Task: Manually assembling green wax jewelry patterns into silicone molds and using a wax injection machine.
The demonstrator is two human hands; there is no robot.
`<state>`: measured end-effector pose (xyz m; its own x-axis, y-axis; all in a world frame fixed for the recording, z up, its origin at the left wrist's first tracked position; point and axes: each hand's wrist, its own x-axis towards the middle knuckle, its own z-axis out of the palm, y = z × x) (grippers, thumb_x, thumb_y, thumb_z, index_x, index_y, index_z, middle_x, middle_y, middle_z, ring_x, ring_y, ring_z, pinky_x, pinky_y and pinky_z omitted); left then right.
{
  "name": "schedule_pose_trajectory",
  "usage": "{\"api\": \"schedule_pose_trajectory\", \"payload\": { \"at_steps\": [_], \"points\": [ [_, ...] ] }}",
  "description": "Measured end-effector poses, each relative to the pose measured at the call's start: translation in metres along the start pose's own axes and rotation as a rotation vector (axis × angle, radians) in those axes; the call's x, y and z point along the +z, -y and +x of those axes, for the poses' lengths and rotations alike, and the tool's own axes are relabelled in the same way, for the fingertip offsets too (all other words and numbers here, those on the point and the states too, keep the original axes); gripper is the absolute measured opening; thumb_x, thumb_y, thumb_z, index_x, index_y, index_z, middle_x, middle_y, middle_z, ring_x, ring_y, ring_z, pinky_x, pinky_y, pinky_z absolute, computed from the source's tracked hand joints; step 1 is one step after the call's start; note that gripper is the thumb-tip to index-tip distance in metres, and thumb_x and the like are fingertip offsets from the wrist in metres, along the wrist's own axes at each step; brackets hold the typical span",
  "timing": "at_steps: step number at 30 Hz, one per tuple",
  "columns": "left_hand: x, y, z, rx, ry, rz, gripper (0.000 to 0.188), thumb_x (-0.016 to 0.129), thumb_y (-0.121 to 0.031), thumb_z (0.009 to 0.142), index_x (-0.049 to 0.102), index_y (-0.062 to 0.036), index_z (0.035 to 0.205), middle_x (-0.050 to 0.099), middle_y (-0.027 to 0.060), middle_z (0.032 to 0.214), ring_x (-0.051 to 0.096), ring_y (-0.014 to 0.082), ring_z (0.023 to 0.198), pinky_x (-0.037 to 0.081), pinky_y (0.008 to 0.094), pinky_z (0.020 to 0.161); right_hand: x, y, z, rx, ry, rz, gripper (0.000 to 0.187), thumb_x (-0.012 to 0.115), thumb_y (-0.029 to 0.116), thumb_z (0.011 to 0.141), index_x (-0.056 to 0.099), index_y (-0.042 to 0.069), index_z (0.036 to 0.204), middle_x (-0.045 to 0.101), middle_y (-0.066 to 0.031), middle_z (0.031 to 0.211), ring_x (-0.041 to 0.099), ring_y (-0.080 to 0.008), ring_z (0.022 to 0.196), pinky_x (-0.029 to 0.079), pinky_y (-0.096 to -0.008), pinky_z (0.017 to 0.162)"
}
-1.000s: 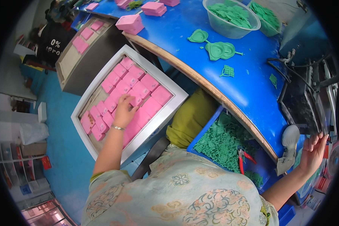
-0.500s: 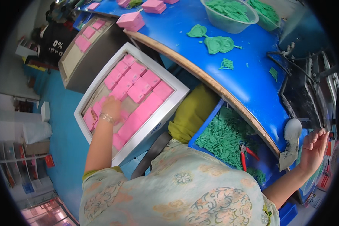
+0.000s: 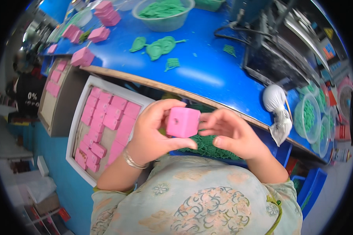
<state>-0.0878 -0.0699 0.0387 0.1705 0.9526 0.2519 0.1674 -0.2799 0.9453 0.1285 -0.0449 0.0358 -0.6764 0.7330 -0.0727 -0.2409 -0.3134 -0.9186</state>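
In front of my body, my left hand [image 3: 147, 131] is closed around a pink block [image 3: 185, 122] with rounded edges and a small round hole in its facing side. The fingers lie over its top and left, and the thumb runs below it. My right hand [image 3: 239, 133] is just right of the block, its fingers spread and curved, thumb apart. Its fingertips come up to the block's right side; whether they touch I cannot tell. To the left, a white-framed tray [image 3: 75, 127] contains several similar pink blocks [image 3: 113, 116].
A blue worktable [image 3: 200, 74] with a wooden edge carries moulded green pieces [image 3: 161, 47], a bowl [image 3: 164, 27] of green parts, a black machine [image 3: 276, 51] and a tied white cloth bundle [image 3: 277, 113]. Green scraps [image 3: 213, 149] lie below the table edge, behind my hands.
My left hand has left the tray and come to the middle with a pink block. My right hand has moved in from the far right beside it. The view has swung right.
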Motion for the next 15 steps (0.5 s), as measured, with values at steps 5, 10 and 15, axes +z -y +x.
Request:
{"api": "schedule_pose_trajectory", "payload": {
  "at_steps": [5, 10, 15],
  "points": [
    [0.041, 0.002, 0.028, 0.377, 0.073, 0.343, 0.072, 0.085, -0.031, 0.052, 0.047, -0.0065, 0.107, 0.039, 0.0182, 0.12, 0.044, 0.0315, 0.105, 0.039, 0.0399, 0.086, 0.003, -0.01, 0.005, -0.067, -0.103, -0.054, 0.037, 0.068, 0.015, 0.078, 0.041, 0.002, 0.099, 0.048, -0.0055, 0.097, 0.05, -0.0104, 0.09, 0.045, -0.0264, 0.081],
    [0.052, 0.008, 0.027, 0.1, 0.292, -0.12, 0.068, 0.081, -0.041, 0.058, 0.046, -0.0059, 0.104, 0.039, 0.0167, 0.122, 0.04, 0.0275, 0.111, 0.033, 0.0379, 0.094, 0.0, -0.011, 0.0, -0.184, -0.204, -0.353, 0.032, 0.057, 0.033, 0.086, 0.047, 0.003, 0.088, 0.051, -0.008, 0.084, 0.051, -0.0149, 0.075, 0.042, -0.0293, 0.063],
    [0.048, 0.004, 0.021, -0.116, 0.214, -0.407, 0.065, 0.075, -0.053, 0.06, 0.047, -0.0066, 0.095, 0.042, 0.0114, 0.11, 0.041, 0.021, 0.102, 0.034, 0.0346, 0.089, 0.0, 0.007, 0.004, -0.372, -0.207, -0.927, 0.028, 0.054, 0.03, 0.084, 0.053, 0.003, 0.077, 0.055, -0.0143, 0.073, 0.055, -0.0287, 0.069, 0.043, -0.0326, 0.058]
  ]
}}
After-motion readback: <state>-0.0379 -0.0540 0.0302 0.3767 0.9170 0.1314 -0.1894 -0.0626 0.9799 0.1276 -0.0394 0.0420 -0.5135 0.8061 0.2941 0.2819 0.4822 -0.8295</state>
